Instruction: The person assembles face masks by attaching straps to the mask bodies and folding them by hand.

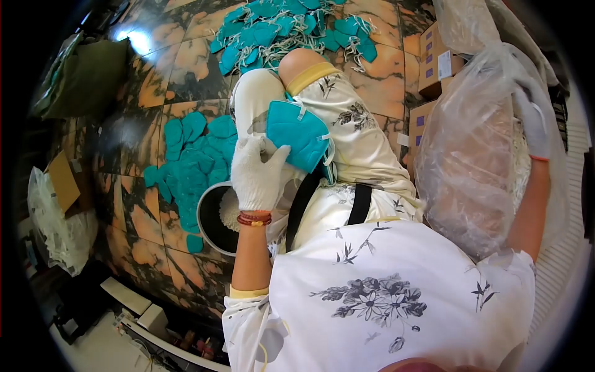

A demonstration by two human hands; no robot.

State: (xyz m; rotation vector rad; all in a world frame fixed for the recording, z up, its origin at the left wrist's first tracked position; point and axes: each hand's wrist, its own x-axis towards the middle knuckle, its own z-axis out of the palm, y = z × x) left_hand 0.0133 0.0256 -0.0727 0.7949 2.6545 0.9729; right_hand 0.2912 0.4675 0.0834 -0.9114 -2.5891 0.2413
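Note:
My left hand (255,180), in a white knit glove, grips the lower left edge of a teal face mask (296,133) with its thumb over the front. The mask rests above my lap, with white ear loops hanging at its right side. My right hand (530,121), also gloved, reaches to the far side of a large clear plastic bag (465,167). Plastic film partly covers this hand, so its fingers do not show clearly. Something white and stringy shows along the bag's right side.
Teal masks without visible loops (195,161) lie heaped on the marble floor at left. Farther off is a pile of masks with white straps (266,31). A round bin (199,217) stands by my left wrist. Cardboard boxes (434,59) are at right, a dark green bag (83,77) at left.

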